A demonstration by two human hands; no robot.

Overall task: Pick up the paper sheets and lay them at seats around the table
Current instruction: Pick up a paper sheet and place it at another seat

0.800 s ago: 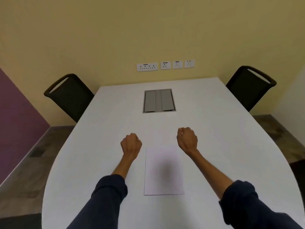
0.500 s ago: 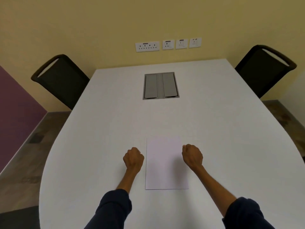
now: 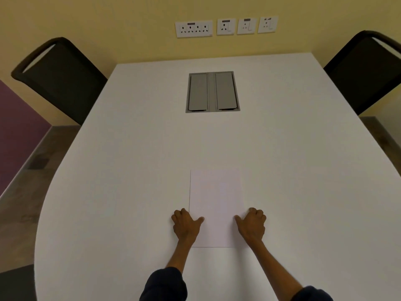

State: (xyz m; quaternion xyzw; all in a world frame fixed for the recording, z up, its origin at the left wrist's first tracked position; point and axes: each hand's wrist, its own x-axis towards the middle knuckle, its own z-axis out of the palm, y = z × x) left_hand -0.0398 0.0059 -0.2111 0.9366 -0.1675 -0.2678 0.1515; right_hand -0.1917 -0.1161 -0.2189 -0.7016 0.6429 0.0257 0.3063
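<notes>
My left hand (image 3: 185, 225) and right hand (image 3: 251, 224) flank the paper sheets (image 3: 216, 200), thumbs on top; pinch unconfirmed. Uneven lifting could fan them.

Paper sheet (image 3: 216, 205) flat on tabletop (image 3: 130, 170), centred, near side. Left hand (image 3: 186, 224) at its left edge, right hand (image 3: 251, 224) at its right edge, thumbs on the sheet. Cable hatch (image 3: 212, 92) set in tabletop behind sheet. Left chair (image 3: 58, 81) and right chair (image 3: 366, 70) at far corners. Wall sockets (image 3: 225, 27) behind.

Left grip (image 3: 186, 225), right grip (image 3: 252, 224) curled, thumbs inward
</notes>
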